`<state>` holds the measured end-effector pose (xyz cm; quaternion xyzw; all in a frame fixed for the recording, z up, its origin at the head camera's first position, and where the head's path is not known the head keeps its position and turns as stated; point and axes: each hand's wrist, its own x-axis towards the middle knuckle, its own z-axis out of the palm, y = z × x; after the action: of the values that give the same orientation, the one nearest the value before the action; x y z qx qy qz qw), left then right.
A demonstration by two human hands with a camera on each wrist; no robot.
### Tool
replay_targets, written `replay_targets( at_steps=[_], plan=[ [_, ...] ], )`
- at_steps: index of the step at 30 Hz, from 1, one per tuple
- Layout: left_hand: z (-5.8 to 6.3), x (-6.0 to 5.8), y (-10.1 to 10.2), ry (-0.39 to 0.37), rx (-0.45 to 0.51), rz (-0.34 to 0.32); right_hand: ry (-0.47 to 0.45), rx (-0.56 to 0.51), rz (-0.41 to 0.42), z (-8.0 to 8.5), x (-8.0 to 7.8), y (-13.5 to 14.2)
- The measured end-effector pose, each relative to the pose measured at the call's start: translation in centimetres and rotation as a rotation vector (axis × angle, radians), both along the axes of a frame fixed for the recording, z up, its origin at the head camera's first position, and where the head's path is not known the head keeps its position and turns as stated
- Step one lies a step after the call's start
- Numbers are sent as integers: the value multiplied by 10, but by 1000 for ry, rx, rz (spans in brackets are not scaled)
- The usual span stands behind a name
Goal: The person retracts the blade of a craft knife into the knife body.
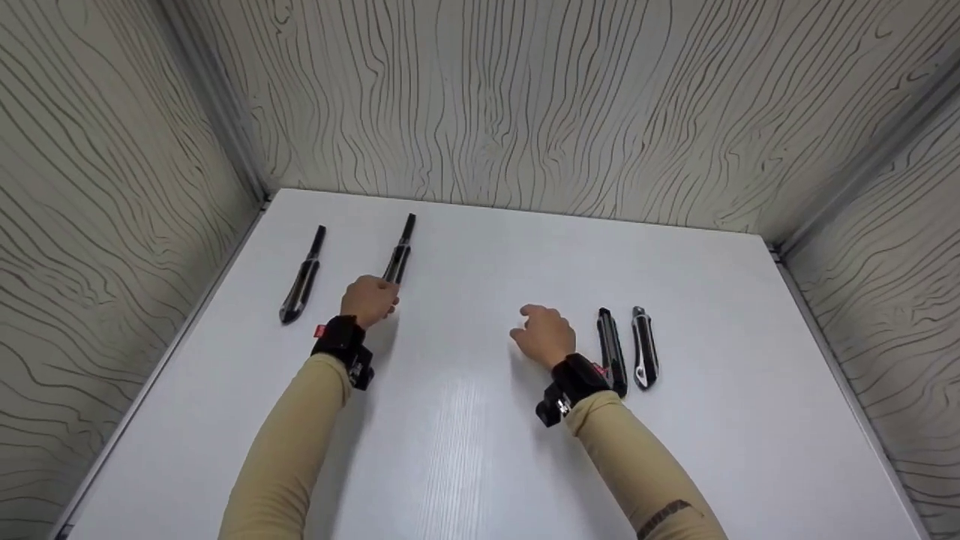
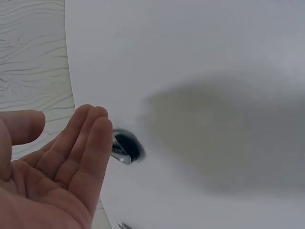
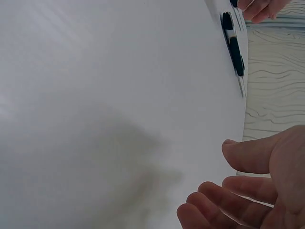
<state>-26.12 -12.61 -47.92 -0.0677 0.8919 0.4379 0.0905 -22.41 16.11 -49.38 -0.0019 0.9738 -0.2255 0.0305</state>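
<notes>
My left hand (image 1: 370, 300) is over the lower end of a utility knife (image 1: 400, 259) with its dark blade extended, left of centre. In the left wrist view the fingers (image 2: 90, 157) are straight and the thumb stands apart. The knife's rounded end (image 2: 127, 147) shows beyond the fingertips, and nothing is held. Farther left lies another utility knife (image 1: 300, 289), also with its blade out. My right hand (image 1: 546, 336) hovers above the table with loosely bent, spread fingers and nothing in them. To its right lie two utility knives (image 1: 611, 349) (image 1: 645, 349), with no long blade showing.
The white table (image 1: 465, 390) meets a wood-patterned back wall (image 1: 487, 105). Similar panels rise at both sides, with grey metal posts (image 1: 217, 97) at the corners. Both wrists carry black camera mounts (image 1: 581, 381).
</notes>
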Motion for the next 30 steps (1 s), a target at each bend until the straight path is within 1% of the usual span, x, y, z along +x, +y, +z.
replay_targets(
  at_steps=[3, 6, 9, 12, 14, 20, 25, 30],
  plan=[
    [-7, -13, -11, 38, -119, 15, -8, -6, 9, -1, 0, -12],
    [-18, -24, -19, 64, -209, 50, -24, -6, 24, -2, -1, -20],
    [-26, -33, -23, 58, -291, 79, -46, -4, 27, -3, -2, -27],
    [-29, -39, -24, 35, -356, 110, -61, -5, 28, -3, -4, -32],
    [-28, -42, -22, 30, -386, 126, -64, -11, 33, -3, -5, -35],
    [-26, -50, -7, 74, -457, 143, -31, -52, 29, -3, -7, -35],
    [-35, -53, 3, 57, -500, 135, -28, -67, 22, -4, -7, -32],
    [-45, -56, 7, 45, -513, 112, -27, -76, 17, -7, -6, -29]
  ],
)
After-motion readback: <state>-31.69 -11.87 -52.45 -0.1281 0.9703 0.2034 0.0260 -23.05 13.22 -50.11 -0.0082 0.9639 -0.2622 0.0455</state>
